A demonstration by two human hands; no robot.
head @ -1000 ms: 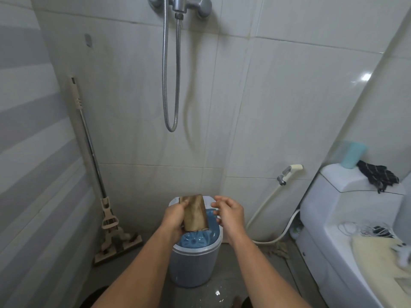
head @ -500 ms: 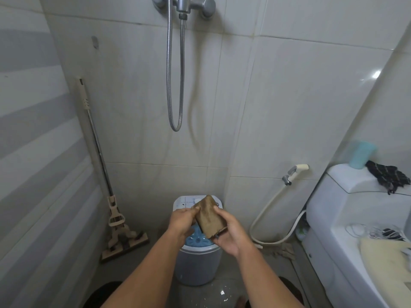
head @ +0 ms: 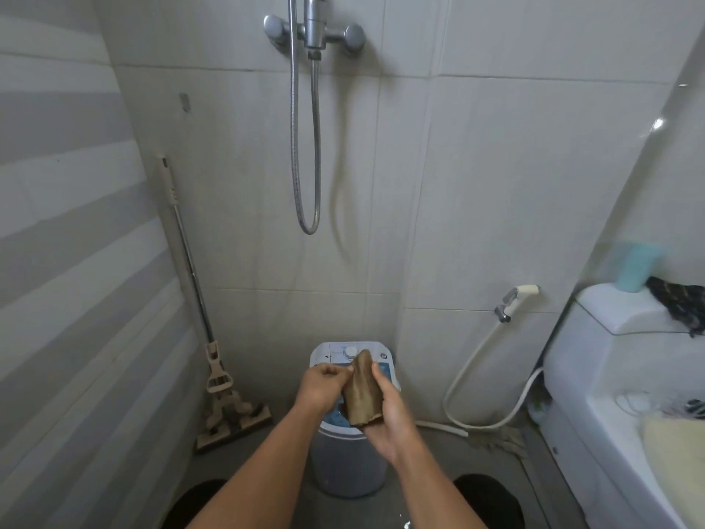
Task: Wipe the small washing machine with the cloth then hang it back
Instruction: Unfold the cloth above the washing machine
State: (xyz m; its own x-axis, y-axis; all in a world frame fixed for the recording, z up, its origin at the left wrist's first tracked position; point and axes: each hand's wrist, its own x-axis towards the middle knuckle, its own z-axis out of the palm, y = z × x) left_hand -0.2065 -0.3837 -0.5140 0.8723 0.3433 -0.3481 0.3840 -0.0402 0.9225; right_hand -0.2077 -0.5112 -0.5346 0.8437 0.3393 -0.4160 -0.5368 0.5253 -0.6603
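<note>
Since half a second ago we see the view tipped upward, so that the tap [head: 314, 30] on the back wall now shows whole, and the cloth [head: 361, 391] stands more upright between the hands, its tip over the dial of the washing machine [head: 349, 465]; a second ago the hands were apart with only the left gripping it.

From the left: one mop [head: 213, 357] leans in the corner, its head on the floor; one shower hose [head: 305, 147] hangs in a loop from the tap; below it our left hand [head: 322, 389] pinches the cloth's left edge with curled fingers, and our right hand [head: 385, 421] cups the brown folded cloth from beneath, thumb pressed against its right side; both hands and the cloth hide most of the blue top of the one small washing machine, which stands on the floor against the back wall; further right one spray nozzle [head: 513, 299] hangs on the wall with its white hose curling to the floor; one toilet [head: 618, 360] stands at the right, with a teal cup [head: 637, 267] and a dark rag [head: 679, 303] on its tank.
</note>
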